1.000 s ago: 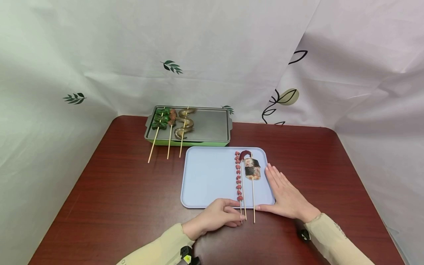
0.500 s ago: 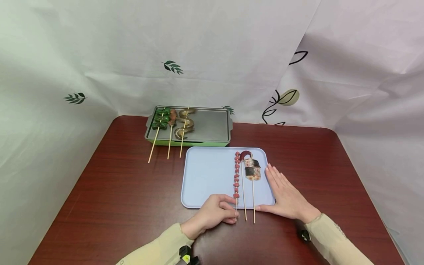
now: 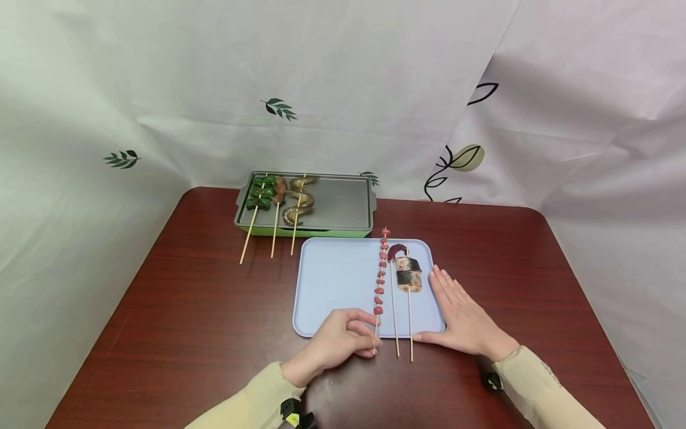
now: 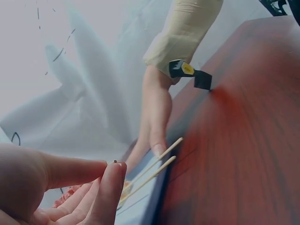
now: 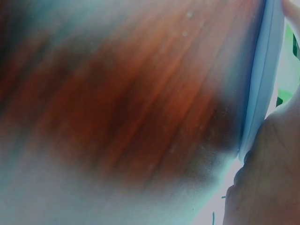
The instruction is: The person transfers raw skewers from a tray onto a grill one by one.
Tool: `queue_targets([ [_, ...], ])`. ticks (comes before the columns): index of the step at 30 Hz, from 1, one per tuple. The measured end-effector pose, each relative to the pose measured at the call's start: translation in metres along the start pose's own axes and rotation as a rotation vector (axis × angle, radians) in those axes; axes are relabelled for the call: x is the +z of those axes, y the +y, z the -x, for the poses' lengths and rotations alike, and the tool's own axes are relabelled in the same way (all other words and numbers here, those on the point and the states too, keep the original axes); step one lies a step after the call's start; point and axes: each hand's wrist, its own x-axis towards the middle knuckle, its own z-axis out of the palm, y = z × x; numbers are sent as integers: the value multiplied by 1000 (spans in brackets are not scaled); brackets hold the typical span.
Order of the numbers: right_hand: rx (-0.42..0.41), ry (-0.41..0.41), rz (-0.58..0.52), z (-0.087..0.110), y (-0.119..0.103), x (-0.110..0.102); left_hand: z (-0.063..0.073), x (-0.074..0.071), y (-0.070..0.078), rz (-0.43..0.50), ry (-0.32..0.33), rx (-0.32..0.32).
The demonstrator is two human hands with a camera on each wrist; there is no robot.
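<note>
White leaf-printed cloth [image 3: 203, 65] hangs around the reddish-brown worktop [image 3: 161, 322]. A pale blue tray [image 3: 337, 280] lies near the worktop's middle; a green-bodied grill [image 3: 343, 202] with a grey plate stands by the far edge, left of centre. The right hand [image 3: 463, 313] rests with straight fingers along the tray's right edge, its thumb near the tray's near right corner. The left hand [image 3: 343, 339], over the tray's near edge, pinches the lower stick of the red-piece skewer [image 3: 382, 264] between thumb and fingers. That skewer's tip reaches past the tray's far edge; whether it touches the tray I cannot tell. Nearer the right edge lie a black-banded white skewer [image 3: 409, 275] and, just left of it, a dark red tentacle skewer [image 3: 398, 249], both sticks overhanging the tray's near edge. Green pepper [image 3: 261, 193], shrimp [image 3: 306, 198] and brown meat [image 3: 278, 189] skewers occupy the grill's left half, sticks past its near edge.
</note>
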Motion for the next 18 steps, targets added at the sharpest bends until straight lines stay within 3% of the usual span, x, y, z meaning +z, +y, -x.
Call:
queue_targets([
  [5,-7,16,7,1,1,1,1,-7,9,-26,8,22],
  [18,35,-45,2,1,2,2,0,-25,27,-89,48,80],
])
